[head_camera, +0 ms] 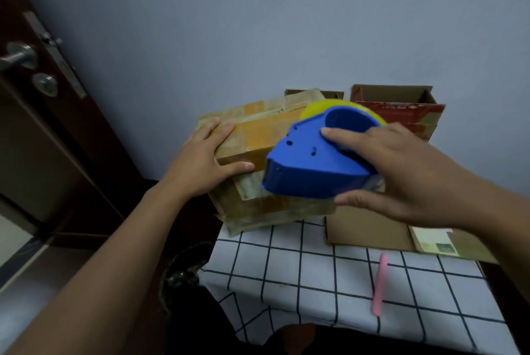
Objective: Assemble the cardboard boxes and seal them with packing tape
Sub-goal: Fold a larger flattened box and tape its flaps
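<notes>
A closed cardboard box (258, 131), striped with tan tape, sits on top of another taped box (269, 208) at the table's left edge. My left hand (203, 156) lies on the top box's near left corner, fingers spread over the top and thumb along the front face. My right hand (401, 171) grips a blue tape dispenser (309, 165) with a yellow roll (324, 106), held over the box's right part with its blade end pointing at the front face.
An open red-printed carton (401, 108) stands at the back right. A flattened carton (370, 231) lies on the checked tablecloth (301, 283), with a pink stick-like tool (380, 283) near it. A dark door (43, 102) is at the left, a bin (183, 271) below the table.
</notes>
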